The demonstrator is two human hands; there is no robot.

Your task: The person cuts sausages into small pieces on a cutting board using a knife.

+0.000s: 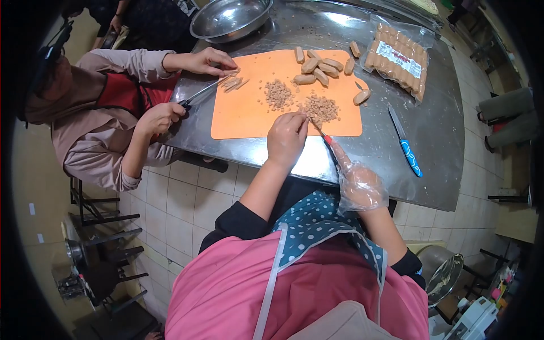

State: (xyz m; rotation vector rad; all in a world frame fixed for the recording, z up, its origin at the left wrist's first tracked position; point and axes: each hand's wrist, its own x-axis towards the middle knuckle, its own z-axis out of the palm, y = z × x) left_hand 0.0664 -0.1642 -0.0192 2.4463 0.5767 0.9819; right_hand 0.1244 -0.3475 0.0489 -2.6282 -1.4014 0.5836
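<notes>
My right hand (362, 186), in a clear plastic glove, grips a knife (327, 138) with a red handle. The knife's blade points up-left over the near edge of the orange cutting board (229, 110). At the blade's tip, my left hand (287, 139) is bare, its fingers pressed together; whatever they hold is hidden. Just beyond the fingers lies a pile of diced sausage (321, 107), with a second diced pile (277, 94) to its left. Several short sausage pieces (309, 66) are heaped at the board's far side, and one sausage piece (361, 97) sits at its right edge.
A co-worker's hand (161, 118) holds another knife (199, 95) over sausage strips (232, 84) on the board's left. A blue-handled knife (407, 146) and a sausage pack (398, 59) lie on the metal table (433, 175). A steel bowl (229, 22) stands at the back.
</notes>
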